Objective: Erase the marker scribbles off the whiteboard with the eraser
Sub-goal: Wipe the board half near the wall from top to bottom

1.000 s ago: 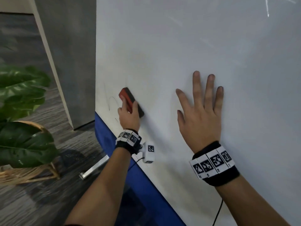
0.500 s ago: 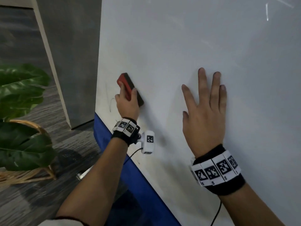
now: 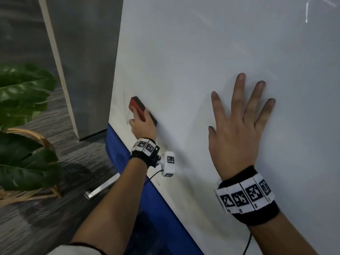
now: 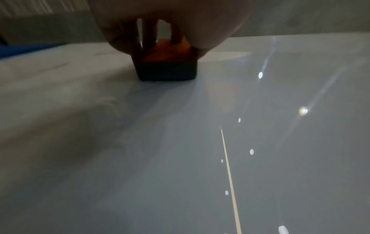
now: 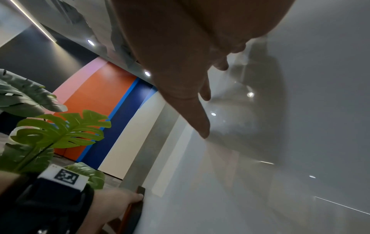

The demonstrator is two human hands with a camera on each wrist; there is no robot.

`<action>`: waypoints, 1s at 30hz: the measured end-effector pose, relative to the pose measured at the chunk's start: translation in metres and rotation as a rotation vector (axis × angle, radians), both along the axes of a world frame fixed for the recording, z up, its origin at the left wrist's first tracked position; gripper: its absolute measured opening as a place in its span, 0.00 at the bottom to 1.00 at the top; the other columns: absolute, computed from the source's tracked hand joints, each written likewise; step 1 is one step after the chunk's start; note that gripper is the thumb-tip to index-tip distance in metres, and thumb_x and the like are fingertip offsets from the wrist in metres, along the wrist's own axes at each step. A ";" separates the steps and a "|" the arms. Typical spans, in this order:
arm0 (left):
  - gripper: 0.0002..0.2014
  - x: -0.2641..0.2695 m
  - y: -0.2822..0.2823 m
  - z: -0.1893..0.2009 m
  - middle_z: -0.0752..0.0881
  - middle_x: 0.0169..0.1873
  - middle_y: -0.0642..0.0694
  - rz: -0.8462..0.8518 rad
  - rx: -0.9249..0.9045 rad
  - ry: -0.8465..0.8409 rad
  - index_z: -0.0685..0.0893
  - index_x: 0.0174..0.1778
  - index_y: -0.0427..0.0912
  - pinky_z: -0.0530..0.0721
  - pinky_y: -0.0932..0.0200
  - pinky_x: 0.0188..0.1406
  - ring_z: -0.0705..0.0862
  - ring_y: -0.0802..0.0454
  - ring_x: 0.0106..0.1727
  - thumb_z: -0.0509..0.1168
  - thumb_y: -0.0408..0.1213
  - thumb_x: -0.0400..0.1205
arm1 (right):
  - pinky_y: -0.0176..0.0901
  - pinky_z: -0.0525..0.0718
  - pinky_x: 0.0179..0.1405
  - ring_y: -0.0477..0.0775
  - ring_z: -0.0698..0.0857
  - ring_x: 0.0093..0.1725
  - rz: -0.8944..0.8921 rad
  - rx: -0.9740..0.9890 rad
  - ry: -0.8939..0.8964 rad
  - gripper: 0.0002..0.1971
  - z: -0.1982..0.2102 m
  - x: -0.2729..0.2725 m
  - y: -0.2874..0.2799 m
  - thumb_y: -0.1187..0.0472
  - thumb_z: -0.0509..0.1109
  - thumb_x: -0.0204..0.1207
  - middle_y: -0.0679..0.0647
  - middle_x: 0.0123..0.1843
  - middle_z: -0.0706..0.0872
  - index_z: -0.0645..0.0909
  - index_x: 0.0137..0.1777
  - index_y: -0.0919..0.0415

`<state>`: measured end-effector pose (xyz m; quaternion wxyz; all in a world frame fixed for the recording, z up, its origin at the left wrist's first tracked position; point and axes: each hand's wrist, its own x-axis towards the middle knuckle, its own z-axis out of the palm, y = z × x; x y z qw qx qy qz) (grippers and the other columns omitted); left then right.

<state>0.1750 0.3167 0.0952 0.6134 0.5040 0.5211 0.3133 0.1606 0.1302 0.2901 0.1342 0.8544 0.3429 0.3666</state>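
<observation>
A large whiteboard (image 3: 211, 61) fills the right of the head view. My left hand (image 3: 142, 124) grips a red eraser with a black pad (image 3: 138, 107) and presses it against the board near its lower left corner. Thin dark marker scribbles (image 3: 127, 117) show just left of the eraser. In the left wrist view my fingers curl over the eraser (image 4: 166, 63), pad down on the board (image 4: 180, 150). My right hand (image 3: 237, 126) lies flat on the board with fingers spread, to the right of the eraser. The right wrist view shows those straight fingers (image 5: 200, 120) touching the board.
A blue band (image 3: 125, 162) runs along the board's lower left edge. A grey pillar (image 3: 82, 61) stands behind the board's left side. A leafy plant in a wicker basket (image 3: 24, 144) stands on the floor at left, by a metal bar (image 3: 103, 188).
My left hand slid the eraser up the board, then back down and left toward the scribbles. The right hand stayed flat, with only small shifts as the view moved.
</observation>
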 end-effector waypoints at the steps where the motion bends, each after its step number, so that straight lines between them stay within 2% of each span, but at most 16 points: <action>1: 0.32 0.000 -0.010 0.004 0.75 0.66 0.36 0.003 0.010 -0.018 0.55 0.90 0.57 0.78 0.45 0.73 0.80 0.32 0.67 0.56 0.56 0.90 | 0.72 0.33 0.85 0.79 0.45 0.88 -0.002 0.006 -0.001 0.44 -0.002 0.000 0.003 0.68 0.79 0.73 0.68 0.92 0.45 0.65 0.87 0.51; 4: 0.33 -0.002 -0.043 0.015 0.74 0.61 0.40 -0.009 0.146 -0.148 0.54 0.89 0.59 0.78 0.48 0.72 0.80 0.37 0.63 0.59 0.56 0.89 | 0.64 0.34 0.88 0.76 0.46 0.89 0.071 -0.034 0.020 0.39 -0.011 0.000 0.019 0.71 0.77 0.74 0.69 0.91 0.47 0.69 0.85 0.58; 7: 0.35 -0.006 -0.038 0.017 0.73 0.55 0.44 -0.022 0.253 -0.280 0.56 0.89 0.59 0.79 0.54 0.69 0.81 0.44 0.58 0.60 0.57 0.86 | 0.65 0.33 0.87 0.76 0.45 0.90 0.120 -0.112 0.074 0.31 -0.021 0.001 0.043 0.72 0.64 0.80 0.68 0.92 0.46 0.70 0.85 0.61; 8: 0.34 -0.006 -0.022 0.017 0.73 0.54 0.44 -0.019 0.278 -0.281 0.58 0.88 0.59 0.80 0.55 0.67 0.82 0.45 0.57 0.61 0.57 0.86 | 0.66 0.33 0.87 0.76 0.45 0.89 0.120 -0.128 0.089 0.31 -0.024 0.002 0.049 0.71 0.63 0.80 0.68 0.92 0.45 0.69 0.85 0.61; 10: 0.32 -0.003 0.026 0.011 0.73 0.53 0.45 -0.020 0.300 -0.247 0.61 0.88 0.56 0.81 0.57 0.64 0.81 0.48 0.53 0.64 0.52 0.88 | 0.67 0.33 0.87 0.76 0.44 0.89 0.106 -0.133 0.097 0.35 -0.030 0.005 0.056 0.70 0.71 0.79 0.67 0.92 0.45 0.68 0.86 0.59; 12: 0.32 0.001 0.081 0.002 0.73 0.53 0.46 -0.020 0.256 -0.254 0.65 0.87 0.53 0.82 0.57 0.63 0.81 0.51 0.50 0.66 0.50 0.87 | 0.67 0.34 0.87 0.76 0.44 0.89 0.099 -0.139 0.078 0.41 -0.034 0.008 0.056 0.69 0.78 0.75 0.66 0.92 0.45 0.67 0.87 0.58; 13: 0.32 0.003 0.104 -0.003 0.74 0.54 0.46 -0.005 0.229 -0.276 0.67 0.87 0.52 0.82 0.55 0.66 0.82 0.51 0.53 0.67 0.50 0.86 | 0.66 0.34 0.87 0.76 0.44 0.89 0.099 -0.142 0.068 0.42 -0.035 0.010 0.055 0.69 0.79 0.74 0.66 0.92 0.45 0.66 0.87 0.57; 15: 0.31 0.011 0.132 -0.020 0.76 0.61 0.43 0.038 0.165 -0.276 0.69 0.86 0.51 0.79 0.54 0.74 0.82 0.44 0.65 0.67 0.50 0.86 | 0.66 0.34 0.88 0.75 0.43 0.89 0.094 -0.148 0.057 0.43 -0.037 0.011 0.055 0.69 0.80 0.73 0.66 0.92 0.45 0.66 0.88 0.57; 17: 0.30 0.015 0.131 -0.051 0.77 0.71 0.36 0.053 0.086 -0.155 0.67 0.87 0.48 0.74 0.59 0.76 0.79 0.38 0.73 0.64 0.50 0.88 | 0.66 0.33 0.88 0.75 0.43 0.89 0.095 -0.142 0.050 0.44 -0.040 0.011 0.056 0.68 0.80 0.74 0.66 0.92 0.45 0.65 0.88 0.57; 21: 0.31 0.003 0.081 -0.141 0.74 0.79 0.31 -0.072 -0.232 0.106 0.58 0.90 0.51 0.74 0.43 0.79 0.76 0.30 0.76 0.56 0.54 0.90 | 0.66 0.33 0.88 0.74 0.41 0.89 0.081 -0.142 0.045 0.46 -0.045 0.014 0.060 0.68 0.81 0.73 0.65 0.92 0.44 0.63 0.89 0.57; 23: 0.32 0.002 0.065 -0.161 0.73 0.80 0.30 -0.130 -0.288 0.152 0.54 0.90 0.53 0.73 0.39 0.79 0.76 0.28 0.76 0.55 0.54 0.91 | 0.66 0.32 0.88 0.74 0.42 0.89 0.079 -0.144 0.036 0.46 -0.046 0.015 0.060 0.67 0.81 0.74 0.65 0.92 0.44 0.62 0.89 0.57; 25: 0.31 0.004 0.065 -0.151 0.72 0.80 0.29 -0.125 -0.278 0.162 0.54 0.90 0.53 0.74 0.40 0.79 0.75 0.27 0.76 0.54 0.52 0.91 | 0.65 0.32 0.88 0.74 0.43 0.89 0.087 -0.145 0.033 0.45 -0.047 0.015 0.060 0.66 0.80 0.75 0.65 0.92 0.45 0.62 0.89 0.57; 27: 0.30 0.007 0.073 -0.122 0.74 0.78 0.30 -0.069 -0.191 0.148 0.57 0.90 0.52 0.76 0.42 0.77 0.77 0.28 0.74 0.54 0.53 0.91 | 0.65 0.32 0.87 0.74 0.43 0.89 0.093 -0.150 0.037 0.45 -0.048 0.015 0.060 0.65 0.80 0.76 0.66 0.92 0.45 0.61 0.90 0.57; 29: 0.30 0.010 0.080 -0.086 0.79 0.70 0.33 0.022 0.002 0.075 0.61 0.89 0.51 0.79 0.46 0.72 0.81 0.34 0.69 0.57 0.54 0.90 | 0.66 0.32 0.87 0.74 0.42 0.89 0.087 -0.158 0.032 0.45 -0.048 0.015 0.061 0.64 0.80 0.76 0.65 0.92 0.44 0.59 0.90 0.57; 30: 0.30 0.012 0.081 -0.068 0.79 0.66 0.36 0.061 0.118 0.018 0.62 0.89 0.51 0.80 0.51 0.69 0.82 0.40 0.64 0.58 0.54 0.90 | 0.66 0.32 0.87 0.74 0.42 0.89 0.085 -0.160 0.031 0.45 -0.048 0.015 0.061 0.63 0.79 0.77 0.65 0.92 0.43 0.59 0.90 0.57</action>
